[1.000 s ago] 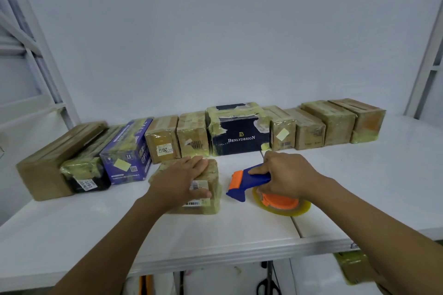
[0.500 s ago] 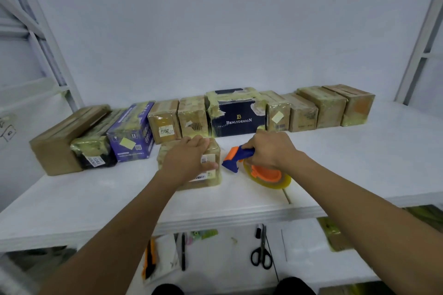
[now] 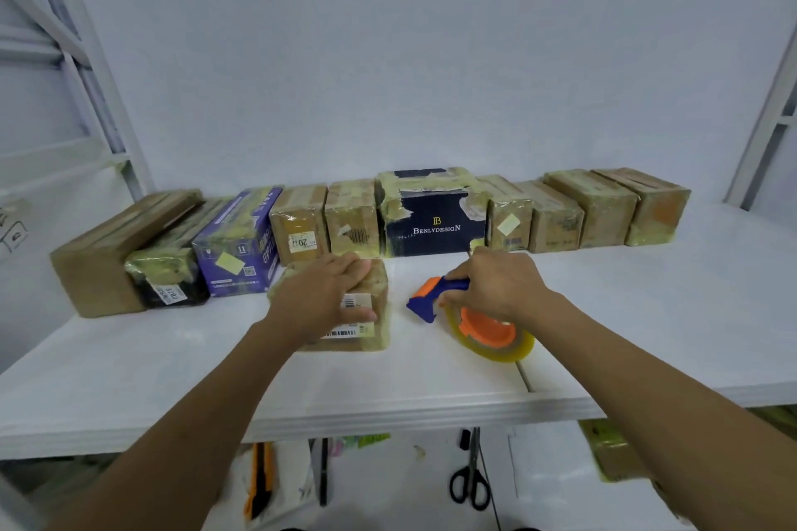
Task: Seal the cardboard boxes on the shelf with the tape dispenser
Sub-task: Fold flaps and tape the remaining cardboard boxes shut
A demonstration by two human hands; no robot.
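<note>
White shelf point(image 3: 647, 315) carries a row of taped boxes point(image 3: 351, 220) at the back. Small cardboard box point(image 3: 375, 336) in front, tape dispenser point(image 3: 487, 330) just right, not touching.

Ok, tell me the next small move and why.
Probably bring the tape dispenser onto the small box: the right hand grips it just beside the box, apart from it, while the left hand rests on the box's top, steadying it.

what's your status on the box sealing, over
Left hand rests on small box. Right hand grips tape dispenser, low on shelf right of the box, not touching it. Nothing between them.
</note>
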